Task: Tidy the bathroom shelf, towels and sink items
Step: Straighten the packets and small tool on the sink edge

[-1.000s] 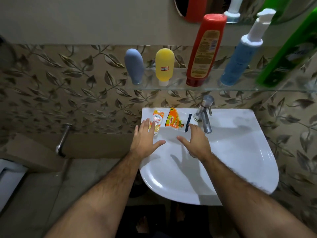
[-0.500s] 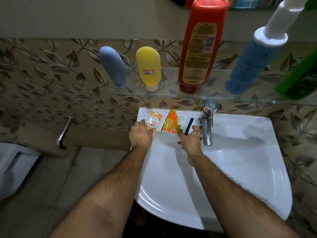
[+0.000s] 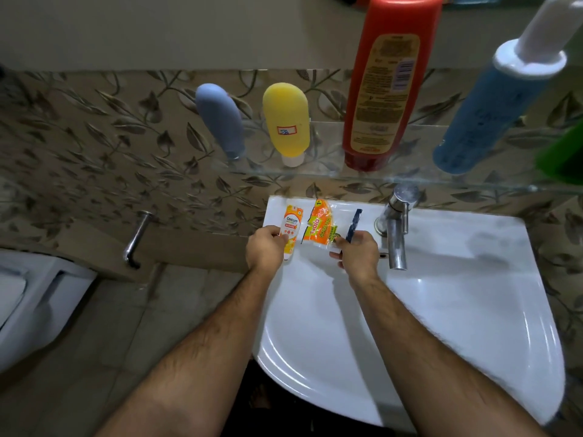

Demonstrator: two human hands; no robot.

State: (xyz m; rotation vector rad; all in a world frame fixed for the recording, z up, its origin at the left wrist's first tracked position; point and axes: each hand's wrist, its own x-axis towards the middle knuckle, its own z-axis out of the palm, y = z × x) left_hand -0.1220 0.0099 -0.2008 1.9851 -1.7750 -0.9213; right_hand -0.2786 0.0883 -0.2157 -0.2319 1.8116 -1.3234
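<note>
Orange-and-white Centrum tube (image 3: 291, 230): laid on the sink's (image 3: 473, 310) far left ledge, its near end gripped by the curled left hand (image 3: 265, 250). Orange scrub-pad packet (image 3: 319, 227): just right of it, near corner pinched by the right hand (image 3: 356, 255). Dark blue razor (image 3: 353, 227): beside the packet, its near end held in the same hand. Tap (image 3: 396, 228): further right.

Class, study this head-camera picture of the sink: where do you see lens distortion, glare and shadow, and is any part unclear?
Head view: the wide lens bends the scene, so the red bottle and blue pump bottle on the glass shelf lean outward and look oversized. Glare streaks run along the sink rim, and a soft shadow lies right of the tap. The green bottle at the edge is blurred.
</note>
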